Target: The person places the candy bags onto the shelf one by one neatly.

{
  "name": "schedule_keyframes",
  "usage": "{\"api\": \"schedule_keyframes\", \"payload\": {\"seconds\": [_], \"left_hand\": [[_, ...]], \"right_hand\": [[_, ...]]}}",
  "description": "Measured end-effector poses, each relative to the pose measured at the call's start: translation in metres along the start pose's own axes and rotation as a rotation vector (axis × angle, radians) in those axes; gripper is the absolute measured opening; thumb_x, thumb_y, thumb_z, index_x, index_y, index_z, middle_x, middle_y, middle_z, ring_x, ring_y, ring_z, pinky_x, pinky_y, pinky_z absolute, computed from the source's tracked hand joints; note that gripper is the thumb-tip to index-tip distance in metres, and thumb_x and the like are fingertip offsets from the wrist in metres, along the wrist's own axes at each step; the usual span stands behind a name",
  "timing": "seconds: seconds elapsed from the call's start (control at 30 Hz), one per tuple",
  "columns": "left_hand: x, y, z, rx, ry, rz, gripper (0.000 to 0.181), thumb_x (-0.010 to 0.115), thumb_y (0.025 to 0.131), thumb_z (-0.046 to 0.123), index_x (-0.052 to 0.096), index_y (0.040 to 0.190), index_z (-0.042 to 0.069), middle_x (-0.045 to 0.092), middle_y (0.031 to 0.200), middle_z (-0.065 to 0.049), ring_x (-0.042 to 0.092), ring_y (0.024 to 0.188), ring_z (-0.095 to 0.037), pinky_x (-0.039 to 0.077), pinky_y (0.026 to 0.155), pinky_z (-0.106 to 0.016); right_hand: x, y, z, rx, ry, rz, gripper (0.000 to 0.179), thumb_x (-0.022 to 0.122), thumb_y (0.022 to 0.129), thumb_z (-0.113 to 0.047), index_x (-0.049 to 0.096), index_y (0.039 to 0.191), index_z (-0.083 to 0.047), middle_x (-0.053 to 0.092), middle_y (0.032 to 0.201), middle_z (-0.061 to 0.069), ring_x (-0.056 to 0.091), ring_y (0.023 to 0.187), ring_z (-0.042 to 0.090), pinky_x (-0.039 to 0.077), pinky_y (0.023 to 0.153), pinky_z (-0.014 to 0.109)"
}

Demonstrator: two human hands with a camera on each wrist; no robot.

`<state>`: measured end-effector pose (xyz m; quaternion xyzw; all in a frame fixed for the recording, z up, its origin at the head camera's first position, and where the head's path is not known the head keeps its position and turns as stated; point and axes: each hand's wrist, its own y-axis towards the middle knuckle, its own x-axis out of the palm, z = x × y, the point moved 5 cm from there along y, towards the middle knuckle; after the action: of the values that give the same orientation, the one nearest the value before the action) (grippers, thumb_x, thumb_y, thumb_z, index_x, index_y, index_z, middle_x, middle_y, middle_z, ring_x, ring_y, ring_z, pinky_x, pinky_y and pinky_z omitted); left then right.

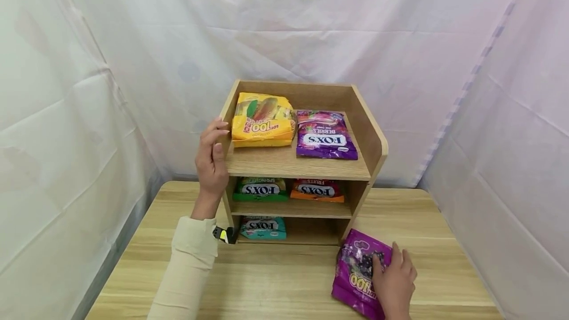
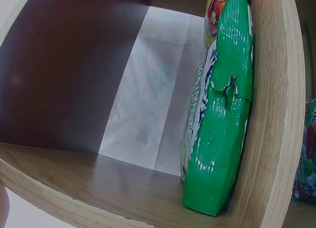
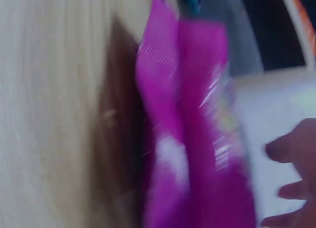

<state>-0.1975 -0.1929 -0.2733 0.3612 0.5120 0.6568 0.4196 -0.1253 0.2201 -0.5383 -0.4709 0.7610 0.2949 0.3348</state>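
Note:
My left hand [image 1: 212,162] rests against the left side panel of a small wooden shelf unit [image 1: 298,168], fingers at its edge. My right hand [image 1: 395,280] is over a purple LOT 100 candy bag [image 1: 355,270] with a dark-berry picture, at the unit's front right. In the blurred right wrist view, its fingers [image 3: 296,173] look extended and apart from the purple bag [image 3: 207,119]. The top shelf bears a yellow LOT 100 bag [image 1: 262,120] and a purple FOX'S Berries bag [image 1: 326,135].
On the middle shelf lie a green FOX'S bag [image 1: 261,189] and an orange one [image 1: 317,190]. A teal FOX'S bag [image 1: 263,228] sits on the bottom shelf's left. The wooden table [image 1: 275,280] carries the unit; white sheeting [image 1: 284,23] hangs behind and on both sides.

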Motion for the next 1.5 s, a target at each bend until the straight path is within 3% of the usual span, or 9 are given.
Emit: {"api": "schedule_keyframes", "payload": {"seconds": [0.07,0.2,0.47,0.63,0.8,0.93,1.2,1.5], "left_hand": [[0.000,-0.001,0.000,0.000,-0.002,0.001,0.041,0.039,0.104,0.022,0.052,0.102,-0.017,0.052,0.108,-0.037,0.046,0.113,-0.053,0.032,0.106,-0.055],[0.000,-0.002,0.000,-0.005,-0.004,-0.001,0.042,0.039,0.104,0.022,0.051,0.102,-0.017,0.052,0.109,-0.037,0.046,0.114,-0.053,0.031,0.106,-0.055],[-0.001,-0.001,-0.001,-0.014,0.002,-0.008,0.041,0.039,0.105,0.022,0.051,0.103,-0.017,0.052,0.110,-0.037,0.045,0.115,-0.052,0.031,0.107,-0.054],[-0.001,-0.001,0.000,-0.014,0.007,-0.014,0.041,0.039,0.105,0.021,0.051,0.103,-0.017,0.052,0.110,-0.037,0.045,0.115,-0.052,0.032,0.107,-0.054],[-0.001,-0.001,0.000,-0.014,0.002,-0.012,0.041,0.039,0.105,0.022,0.051,0.103,-0.017,0.051,0.110,-0.037,0.045,0.115,-0.052,0.031,0.107,-0.054],[-0.002,-0.001,0.000,-0.011,0.012,-0.010,0.040,0.039,0.105,0.021,0.051,0.103,-0.017,0.052,0.110,-0.037,0.045,0.115,-0.052,0.032,0.107,-0.054],[-0.001,0.000,-0.001,-0.010,0.005,-0.007,0.040,0.039,0.105,0.021,0.051,0.103,-0.017,0.052,0.110,-0.037,0.045,0.115,-0.052,0.031,0.107,-0.054],[-0.002,0.000,0.000,-0.010,0.012,-0.006,0.041,0.039,0.104,0.022,0.051,0.103,-0.017,0.052,0.109,-0.037,0.046,0.114,-0.051,0.031,0.107,-0.054]], "right_hand": [[0.005,0.006,0.011,0.040,0.092,0.029,0.069,0.062,0.091,-0.016,0.026,0.145,0.007,0.024,0.141,0.039,0.022,0.127,0.059,0.023,0.093,0.077],[0.016,0.011,0.026,0.112,0.206,-0.044,0.074,0.059,0.094,-0.023,0.018,0.148,0.007,0.025,0.140,0.040,0.025,0.127,0.058,0.022,0.101,0.068],[0.023,0.011,0.030,0.154,0.212,-0.139,0.078,0.053,0.097,-0.037,0.013,0.149,0.005,0.022,0.143,0.038,0.024,0.128,0.057,0.021,0.104,0.066],[0.026,-0.001,0.030,0.198,0.249,-0.076,0.079,0.057,0.096,-0.032,0.011,0.150,0.004,0.021,0.144,0.038,0.023,0.129,0.056,0.021,0.104,0.066],[0.029,-0.017,0.029,0.284,0.334,0.010,0.089,0.058,0.094,-0.042,0.006,0.151,0.002,0.018,0.145,0.038,0.024,0.129,0.057,0.020,0.106,0.064],[0.031,-0.028,0.027,0.300,0.375,0.059,0.093,0.059,0.092,-0.046,0.006,0.150,0.004,0.023,0.142,0.041,0.030,0.123,0.060,0.023,0.104,0.065],[0.035,-0.044,0.020,0.310,0.357,0.060,0.091,0.061,0.091,-0.047,0.014,0.148,0.007,0.031,0.137,0.040,0.034,0.120,0.058,0.027,0.101,0.065],[0.035,-0.052,0.019,0.327,0.342,0.076,0.089,0.061,0.091,-0.046,0.015,0.147,0.007,0.029,0.139,0.039,0.033,0.122,0.057,0.027,0.102,0.063]]}}
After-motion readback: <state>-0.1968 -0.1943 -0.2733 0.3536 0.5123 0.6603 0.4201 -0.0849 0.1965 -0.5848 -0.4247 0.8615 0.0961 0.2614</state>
